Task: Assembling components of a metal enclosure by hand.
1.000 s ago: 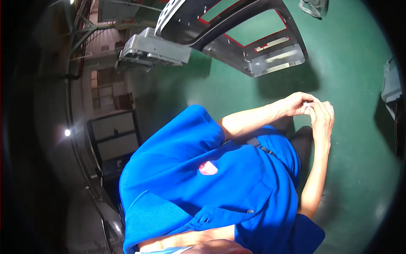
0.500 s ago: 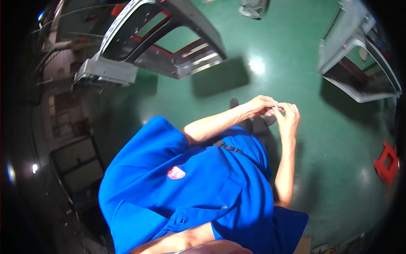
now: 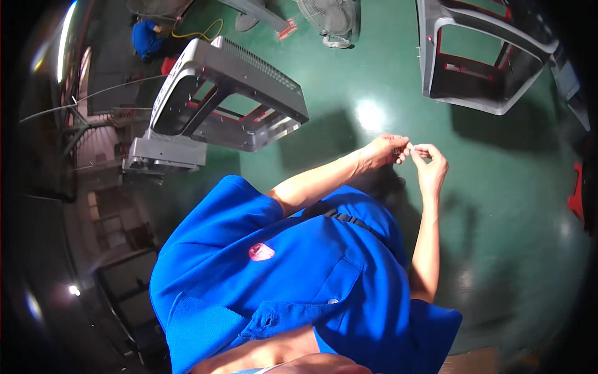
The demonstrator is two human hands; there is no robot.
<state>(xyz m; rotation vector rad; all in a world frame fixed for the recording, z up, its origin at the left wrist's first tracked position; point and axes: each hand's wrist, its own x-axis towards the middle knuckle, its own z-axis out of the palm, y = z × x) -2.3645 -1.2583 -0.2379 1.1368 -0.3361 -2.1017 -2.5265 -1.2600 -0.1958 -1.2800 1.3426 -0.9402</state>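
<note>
My left hand is closed in a pinch, its fingertips turned toward the right hand. Facing it, my right hand pinches with thumb and forefinger. The fingertips of both hands meet or nearly meet at something small and pale, too small to name. Both hands are held out in front of my body, above the green floor.
A grey metal frame housing with openings stands ahead to the left, and a similar housing ahead to the right. A large fan is at the far side. Another person in blue crouches far left. Red object at right.
The view has shifted, bringing the fan and the other person further into sight. My hands stay together at the fingertips, with the right hand's fingers slightly farther from the left hand.
</note>
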